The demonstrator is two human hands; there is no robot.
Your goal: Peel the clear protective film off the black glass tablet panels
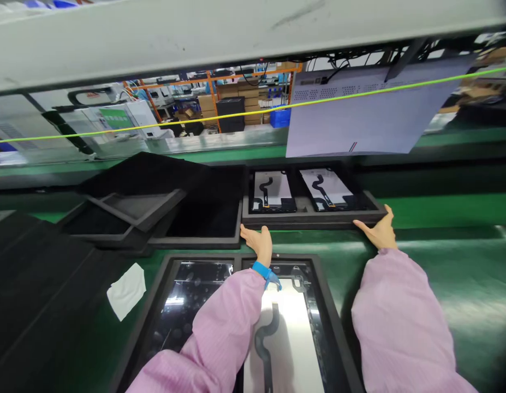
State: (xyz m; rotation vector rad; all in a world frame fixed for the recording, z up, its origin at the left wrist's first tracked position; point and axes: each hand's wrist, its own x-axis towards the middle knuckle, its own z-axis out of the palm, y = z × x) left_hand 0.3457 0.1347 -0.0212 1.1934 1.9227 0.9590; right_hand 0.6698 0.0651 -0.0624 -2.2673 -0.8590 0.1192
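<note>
Head view, the only one.

Both hands are on the far black foam tray [310, 220]. It sits flat on the green bench [449, 218], just past the near tray [338, 327].

The left hand [259, 243] lies low at the tray's front left corner, fingers straight and pressed together vs. the front wall. The right hand [379, 232] is at the front right corner, fingers laid along the wall, thumb up by the corner. Neither hand wraps round the tray. I can't tell if any fingertip is under it.

Two screen panels lie in its slots, the left panel [273, 191] and the right panel [328, 188], each w/ a dark flex cable on top.

What could go wrong, I think:
- The hands only touch the front edge. If one pushes or pulls harder, the tray may turn and bump the empty trays [130, 213] just beside it on the left.
- The foam is soft. A lift from the corners alone may bend it, and the panels could slide or pop out.
- Both pink sleeves hang right over the near tray. The left sleeve covers part of the bare panel [293, 322] there and could rub it or catch its cable. The blue wrist strap [263, 271] dangles close too.
- The white wipe [125, 289] lies loose on the bench and could get dragged.
</note>
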